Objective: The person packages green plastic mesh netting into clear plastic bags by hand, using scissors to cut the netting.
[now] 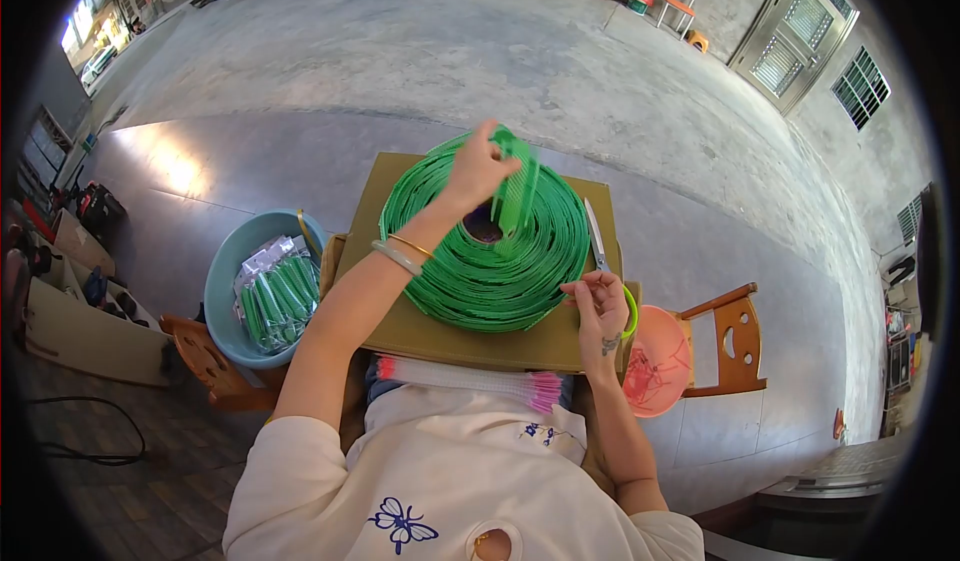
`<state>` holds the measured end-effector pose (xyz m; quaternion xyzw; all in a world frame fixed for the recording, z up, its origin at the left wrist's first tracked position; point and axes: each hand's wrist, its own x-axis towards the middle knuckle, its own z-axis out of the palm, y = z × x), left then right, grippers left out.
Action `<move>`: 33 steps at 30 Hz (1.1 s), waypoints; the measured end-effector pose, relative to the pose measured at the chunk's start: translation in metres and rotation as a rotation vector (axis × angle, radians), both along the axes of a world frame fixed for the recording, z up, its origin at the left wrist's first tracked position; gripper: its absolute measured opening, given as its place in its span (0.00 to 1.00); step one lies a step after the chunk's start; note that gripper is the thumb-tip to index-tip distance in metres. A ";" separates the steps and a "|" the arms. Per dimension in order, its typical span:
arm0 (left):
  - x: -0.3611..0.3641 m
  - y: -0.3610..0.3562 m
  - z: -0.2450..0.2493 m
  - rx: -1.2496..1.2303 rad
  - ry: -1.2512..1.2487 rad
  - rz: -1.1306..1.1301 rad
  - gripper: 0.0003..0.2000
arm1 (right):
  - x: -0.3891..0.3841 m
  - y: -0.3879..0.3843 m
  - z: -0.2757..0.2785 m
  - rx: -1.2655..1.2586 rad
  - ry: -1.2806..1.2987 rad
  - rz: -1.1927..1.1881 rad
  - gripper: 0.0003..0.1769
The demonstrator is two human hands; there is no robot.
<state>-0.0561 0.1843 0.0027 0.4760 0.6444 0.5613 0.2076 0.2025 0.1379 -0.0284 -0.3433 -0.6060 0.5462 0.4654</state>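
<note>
My left hand [483, 173] is raised over the far side of a large coiled roll of green mesh netting [535, 281], its fingers closed on a loose, motion-blurred green mesh strip [515, 191]. At the roll's near right edge is my right hand [600, 313], thumb and forefinger pinched together; I cannot tell what they hold. Scissors [595, 236] point away from me beside the roll, their yellow-green handle partly hidden by that hand. Under the roll is a brown-green board [400, 336]. Across my lap lies a bundle of white mesh pieces [460, 376] with pink ends.
On the left, a blue basin [215, 296] with packed green pieces rests on a wooden chair [205, 361]. To the right, a pink bowl [672, 346] with red strands sits on another wooden chair [740, 346]. Concrete floor [330, 71] stretches ahead.
</note>
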 end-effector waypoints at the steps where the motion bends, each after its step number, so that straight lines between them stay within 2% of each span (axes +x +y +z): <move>1: -0.014 -0.007 0.008 0.102 -0.130 0.065 0.34 | 0.003 0.001 0.001 0.008 -0.004 -0.008 0.06; 2: -0.026 -0.025 0.034 0.198 -0.261 0.130 0.33 | 0.006 0.004 0.002 0.011 -0.010 -0.019 0.06; 4: -0.063 -0.063 0.063 0.464 -0.292 0.310 0.30 | 0.010 0.008 0.001 -0.016 0.007 -0.040 0.06; 7: -0.120 -0.139 0.089 0.596 0.006 0.564 0.29 | 0.018 0.015 -0.003 -0.052 -0.005 -0.076 0.06; 8: -0.123 -0.164 0.097 0.508 0.127 0.681 0.29 | 0.020 0.017 -0.003 -0.052 0.010 -0.078 0.07; 9: -0.139 -0.186 0.094 0.452 0.242 0.683 0.30 | 0.022 0.019 -0.004 -0.043 0.008 -0.091 0.07; 11: -0.149 -0.231 0.093 0.028 0.566 0.868 0.29 | 0.027 0.024 -0.004 -0.019 0.000 -0.116 0.07; 12: -0.137 -0.245 0.100 -0.246 0.626 0.849 0.30 | 0.028 0.025 -0.003 -0.020 0.014 -0.126 0.07; 15: -0.139 -0.275 0.063 -0.712 1.286 0.916 0.32 | 0.029 0.028 0.002 -0.010 0.038 -0.136 0.07; 17: -0.121 -0.268 0.048 -0.558 1.176 0.621 0.36 | 0.030 0.030 0.004 0.006 0.036 -0.139 0.07; 19: -0.096 -0.246 0.029 -0.373 1.066 0.141 0.37 | 0.029 0.029 0.007 0.004 0.053 -0.156 0.07; 21: -0.061 -0.218 0.020 -0.293 0.910 -0.109 0.33 | 0.031 0.030 0.009 0.004 0.065 -0.168 0.07; 24: -0.042 -0.198 0.001 -0.574 0.996 -0.302 0.21 | 0.035 0.033 0.008 0.013 0.070 -0.188 0.07; 27: -0.044 -0.202 -0.018 -0.373 0.959 -0.298 0.10 | 0.039 0.036 0.006 0.021 0.052 -0.210 0.07; 28: -0.042 -0.208 -0.021 -0.254 0.855 -0.271 0.06 | 0.040 0.037 0.007 0.021 0.043 -0.211 0.07; 32: -0.053 -0.240 -0.020 -0.384 0.770 -0.237 0.04 | 0.042 0.040 -0.003 0.136 -0.123 -0.253 0.06; 33: -0.062 -0.247 -0.020 -0.404 0.773 -0.203 0.03 | 0.043 0.041 -0.002 0.236 -0.255 -0.268 0.05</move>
